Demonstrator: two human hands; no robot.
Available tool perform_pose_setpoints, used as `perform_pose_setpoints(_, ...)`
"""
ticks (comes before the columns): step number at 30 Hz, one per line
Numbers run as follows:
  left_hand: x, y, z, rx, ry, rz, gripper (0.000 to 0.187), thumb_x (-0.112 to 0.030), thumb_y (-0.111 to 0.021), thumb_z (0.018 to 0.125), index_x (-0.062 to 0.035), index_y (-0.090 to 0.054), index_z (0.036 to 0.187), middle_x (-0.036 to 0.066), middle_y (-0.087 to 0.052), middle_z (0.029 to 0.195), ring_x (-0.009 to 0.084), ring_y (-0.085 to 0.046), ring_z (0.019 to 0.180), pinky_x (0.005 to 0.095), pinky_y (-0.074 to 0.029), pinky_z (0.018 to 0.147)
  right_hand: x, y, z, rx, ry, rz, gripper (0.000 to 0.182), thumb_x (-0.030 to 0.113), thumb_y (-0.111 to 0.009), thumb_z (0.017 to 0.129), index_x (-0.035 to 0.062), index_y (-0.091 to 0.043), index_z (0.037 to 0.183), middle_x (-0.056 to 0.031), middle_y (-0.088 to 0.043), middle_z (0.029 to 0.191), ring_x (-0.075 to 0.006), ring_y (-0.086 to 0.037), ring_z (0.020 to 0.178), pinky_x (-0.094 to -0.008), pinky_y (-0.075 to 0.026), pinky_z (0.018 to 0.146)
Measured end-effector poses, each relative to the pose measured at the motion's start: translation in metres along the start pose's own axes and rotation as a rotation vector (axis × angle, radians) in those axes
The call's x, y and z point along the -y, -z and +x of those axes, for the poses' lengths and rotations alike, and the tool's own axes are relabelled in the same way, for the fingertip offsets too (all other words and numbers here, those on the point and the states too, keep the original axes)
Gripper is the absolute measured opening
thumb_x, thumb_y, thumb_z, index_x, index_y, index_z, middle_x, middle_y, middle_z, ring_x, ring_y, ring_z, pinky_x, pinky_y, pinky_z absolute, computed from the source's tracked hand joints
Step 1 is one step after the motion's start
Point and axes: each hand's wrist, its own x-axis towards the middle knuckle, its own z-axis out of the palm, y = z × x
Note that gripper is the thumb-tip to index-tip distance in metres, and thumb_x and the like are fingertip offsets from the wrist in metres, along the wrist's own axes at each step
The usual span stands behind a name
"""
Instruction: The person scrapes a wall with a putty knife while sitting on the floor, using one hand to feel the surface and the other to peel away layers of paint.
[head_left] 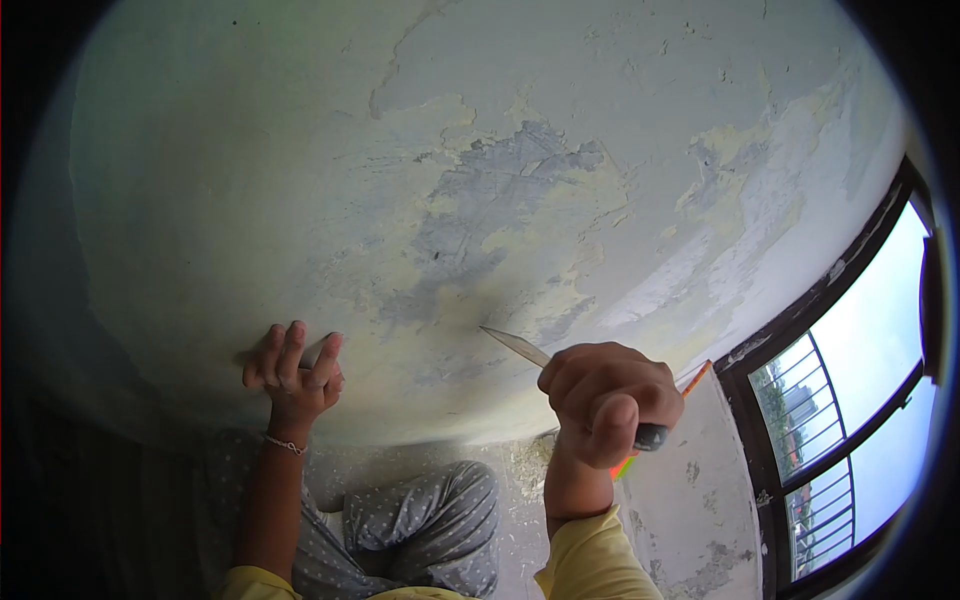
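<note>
My right hand (612,400) is wrapped round the dark handle of a knife (517,345), whose pale tapering blade points left. The blade's tip overlaps the peeling wall (460,220) just below a bare grey patch. At the left, my left hand (297,372) has its fingers apart and partly bent, fingertips right at the wall, with nothing in it. Flaking cream and pale green paint surrounds the grey patches.
A dark-framed window (830,400) with outside bars is at the right. Below it runs a scuffed pale ledge (690,500). Behind my right hand an orange strip (697,378) shows. My bent leg in dotted grey trousers (425,525) is close to the wall's foot.
</note>
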Motion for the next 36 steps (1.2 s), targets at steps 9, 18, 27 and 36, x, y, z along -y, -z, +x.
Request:
perform_pose_setpoints(9, -0.001, -0.001, -0.001, 0.000, 0.004, 0.006, 0.033, -0.034, -0.042, 0.096, -0.0364, -0.055, 0.127, 0.002, -0.043, 0.140, 0.0222, -0.039, 0.130, 0.0413, -0.022, 0.097, 0.010, 0.009, 0.011, 0.079, 0.211, -0.059, 0.039, 0.017, -0.046, 0.099, 0.0082, -0.035, 0.063, -0.0016, -0.038, 0.046, -0.0116, -0.036, 0.031, -0.0273, -0.036, 0.028)
perform_pose_setpoints(18, 0.001, -0.001, -0.004, 0.028, 0.014, 0.003, 0.034, -0.034, -0.042, 0.096, -0.0372, -0.053, 0.128, 0.002, -0.043, 0.140, 0.0223, -0.038, 0.130, 0.0419, -0.022, 0.097, -0.011, 0.000, -0.011, 0.030, -0.041, -0.018, 0.032, 0.007, -0.063, 0.087, 0.0041, -0.047, 0.060, -0.0037, -0.049, 0.048, -0.0182, -0.051, 0.041, -0.0311, -0.047, 0.043)
perform_pose_setpoints(27, 0.002, -0.003, 0.002, -0.006, -0.064, 0.016, 0.033, -0.034, -0.040, 0.098, -0.0262, -0.054, 0.127, 0.010, -0.044, 0.142, 0.0273, -0.038, 0.131, 0.0417, -0.022, 0.098, 0.004, 0.006, -0.007, 0.019, -0.069, -0.003, 0.034, 0.017, -0.065, 0.090, 0.0063, -0.050, 0.062, -0.0048, -0.049, 0.047, -0.0192, -0.052, 0.040, -0.0306, -0.048, 0.043)
perform_pose_setpoints(36, 0.000, -0.001, 0.001, -0.016, -0.066, 0.023, 0.032, -0.033, -0.039, 0.098, -0.0241, -0.054, 0.125, 0.011, -0.045, 0.141, 0.0278, -0.040, 0.130, 0.0410, -0.023, 0.096, 0.010, 0.005, -0.004, 0.076, 0.026, 0.065, 0.041, 0.024, -0.062, 0.095, 0.0059, -0.044, 0.062, -0.0040, -0.048, 0.046, -0.0184, -0.047, 0.038, -0.0336, -0.052, 0.043)
